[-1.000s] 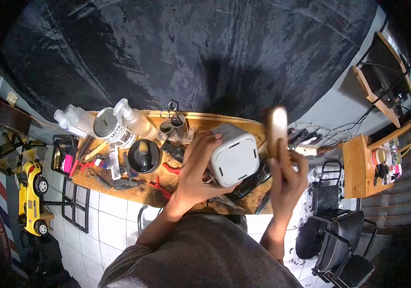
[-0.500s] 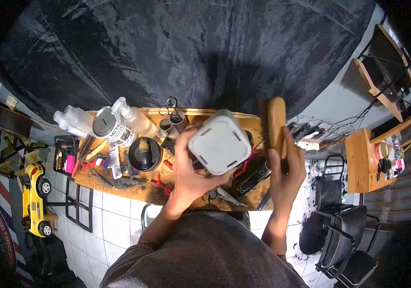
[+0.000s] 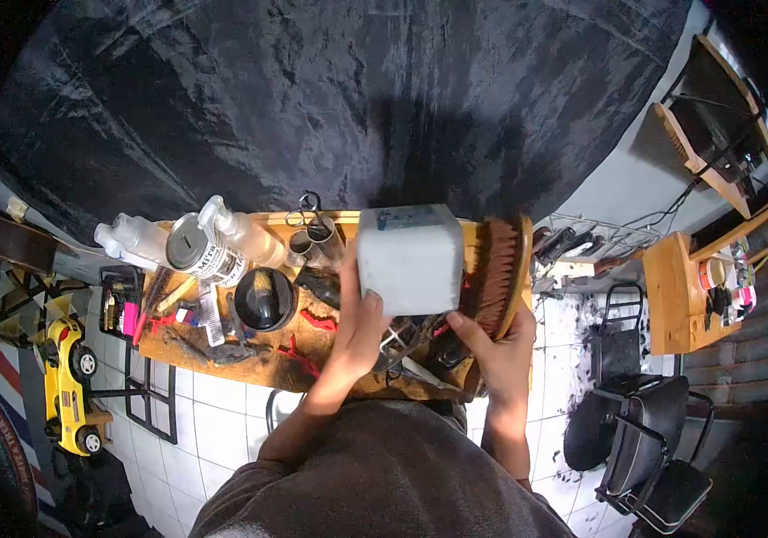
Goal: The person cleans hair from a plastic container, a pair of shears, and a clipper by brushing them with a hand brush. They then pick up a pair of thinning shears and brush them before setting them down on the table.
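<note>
My left hand (image 3: 361, 336) is closed around the lower left of a white, square-sided container (image 3: 408, 264), which is raised above the wooden table (image 3: 330, 387). A bluish label shows near its top edge. In my right hand (image 3: 502, 354) is a wooden brush (image 3: 502, 282), held upright at its lower end, its brown bristles turned left toward the container. Container and brush stand close together with a narrow gap between them. Below them, dark tools on the table are partly hidden.
Spray bottles (image 3: 254, 231), a tin (image 3: 188, 247), a black bowl with a brush (image 3: 264, 299), a white comb (image 3: 212, 314) and scissors (image 3: 310, 204) occupy the table's left side. Black chairs (image 3: 644, 430) stand right; a yellow toy car (image 3: 70, 386) is left. A dark cloth (image 3: 339, 108) hangs behind.
The container has tilted, so its side now shows instead of its flat end. The brush has moved down and turned, bringing its bristles into view. Both hands have shifted with them.
</note>
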Demonstrator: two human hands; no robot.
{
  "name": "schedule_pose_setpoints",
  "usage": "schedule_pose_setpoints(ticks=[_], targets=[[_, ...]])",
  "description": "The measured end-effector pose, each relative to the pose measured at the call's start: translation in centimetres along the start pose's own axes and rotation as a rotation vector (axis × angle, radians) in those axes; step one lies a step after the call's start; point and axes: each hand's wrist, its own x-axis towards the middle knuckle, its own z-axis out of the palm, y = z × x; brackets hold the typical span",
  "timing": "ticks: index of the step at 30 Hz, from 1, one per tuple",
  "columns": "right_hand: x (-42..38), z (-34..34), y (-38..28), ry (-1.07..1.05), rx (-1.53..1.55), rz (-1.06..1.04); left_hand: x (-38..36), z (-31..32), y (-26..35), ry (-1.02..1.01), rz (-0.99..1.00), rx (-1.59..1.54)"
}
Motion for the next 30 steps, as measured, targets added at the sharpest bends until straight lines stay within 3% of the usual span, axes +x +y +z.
schedule_pose_setpoints(ticks=[2,3,6,8,9,12,13,16,20,22,25,28,30], targets=[[-0.1,-0.3,0.5,-0.004,-0.020,-0.017,-0.3,0.0,-1.2,0.090,-0.046,-0.040],[-0.1,-0.6,0.8,-0.012,-0.051,-0.034,0.4,-1.6,-0.8,-0.115,0.019,0.168],[0.5,-1.4,0.6,0.005,-0.107,-0.147,1.0,0.4,2.2,-0.066,0.046,0.304],[1.7,-2.8,-0.3,-0.241,-0.621,-0.628,1.8,-1.1,1.0,-0.009,0.232,0.607],[1.9,-2.6,0.4,-0.248,-0.740,-0.721,1.9,-0.6,2.0,-0.017,0.252,0.677],[2.2,-2.0,0.1,-0.363,-0.875,-0.765,2.2,-0.3,4.0,-0.179,0.311,0.869],[2.1,-1.7,0.2,-0.368,-0.886,-0.772,2.0,-0.2,4.2,-0.244,0.294,1.193],[2.0,-1.0,0.3,-0.324,-0.936,-0.788,2.3,-0.7,3.9,-0.298,0.165,0.995],[2.0,-1.2,0.8,-0.304,-0.902,-0.754,2.1,-0.8,3.3,-0.121,0.352,1.066],[0.8,-1.6,-0.6,-0.187,-0.908,-0.542,2.4,-1.3,3.1,-0.055,0.446,1.291],[0.3,-2.8,-1.0,-0.097,-0.727,-0.372,2.1,-1.6,2.5,0.011,0.333,1.209],[0.0,-3.4,-0.2,-0.027,-0.601,-0.187,2.1,-1.5,2.0,-0.001,0.440,1.332],[-0.2,-3.2,0.2,0.012,-0.508,-0.107,2.0,-1.6,1.5,0.010,0.287,1.216]])
